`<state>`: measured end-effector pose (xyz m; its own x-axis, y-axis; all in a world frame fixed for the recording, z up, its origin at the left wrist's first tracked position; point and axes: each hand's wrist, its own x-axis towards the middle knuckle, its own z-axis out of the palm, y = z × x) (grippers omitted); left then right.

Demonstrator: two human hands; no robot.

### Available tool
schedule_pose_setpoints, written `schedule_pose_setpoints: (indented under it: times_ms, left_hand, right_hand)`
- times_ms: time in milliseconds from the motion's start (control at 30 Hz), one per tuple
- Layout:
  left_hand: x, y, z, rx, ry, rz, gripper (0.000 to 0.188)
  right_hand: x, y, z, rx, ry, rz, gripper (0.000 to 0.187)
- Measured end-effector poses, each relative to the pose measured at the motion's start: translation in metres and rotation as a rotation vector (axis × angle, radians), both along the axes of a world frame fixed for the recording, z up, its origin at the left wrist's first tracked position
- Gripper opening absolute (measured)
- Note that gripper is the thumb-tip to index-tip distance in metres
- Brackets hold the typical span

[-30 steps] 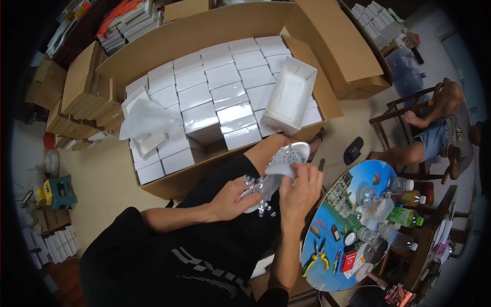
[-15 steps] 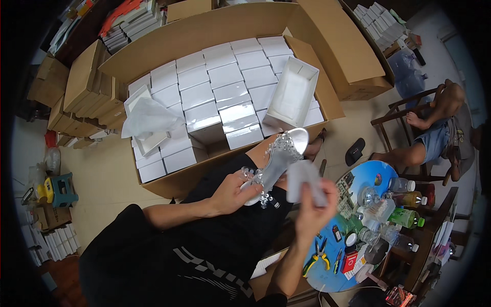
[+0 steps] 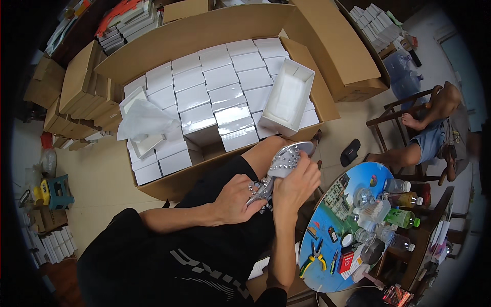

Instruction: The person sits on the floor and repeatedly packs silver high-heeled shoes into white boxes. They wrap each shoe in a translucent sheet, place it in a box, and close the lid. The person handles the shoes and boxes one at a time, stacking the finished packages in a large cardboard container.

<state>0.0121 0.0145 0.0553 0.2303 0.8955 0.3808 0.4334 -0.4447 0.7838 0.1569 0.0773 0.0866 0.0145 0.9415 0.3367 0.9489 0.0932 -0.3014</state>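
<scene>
A silver sandal [image 3: 287,149] with a clear strap covered in shiny studs is held over my lap, its toe pointing away to the right. My left hand [image 3: 234,200] is closed round the heel end, fingers pressed on the beaded strap. At the toe end, my right hand [image 3: 296,184] is closed on a soft whitish pad [image 3: 276,171], which lies against the studded strap and seems partly under it. My right fingers hide some of the pad and strap. Beyond the sandal, an open white shoebox [image 3: 289,94] rests tilted on rows of white boxes [image 3: 221,77].
A large carton [image 3: 169,189] holds the white boxes; a lid with tissue paper [image 3: 146,120] lies on its left side. At right, a round blue table [image 3: 319,276] carries bottles, pliers [image 3: 314,258] and a red packet [image 3: 346,262]. Another person's legs [image 3: 404,153] are beyond it.
My right hand has brought the pad from beside the sandal up against its studded toe strap. The sandal's toe end has tilted and lowered slightly; my left hand keeps its hold.
</scene>
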Motion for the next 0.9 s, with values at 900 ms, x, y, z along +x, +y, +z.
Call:
schedule_pose_setpoints:
  times_ms: [900]
  left_hand:
    - [0.005,-0.003,0.003,-0.091,-0.009,-0.035,0.023]
  right_hand:
    - [0.009,0.02,-0.021,0.232,-0.018,-0.077,0.056]
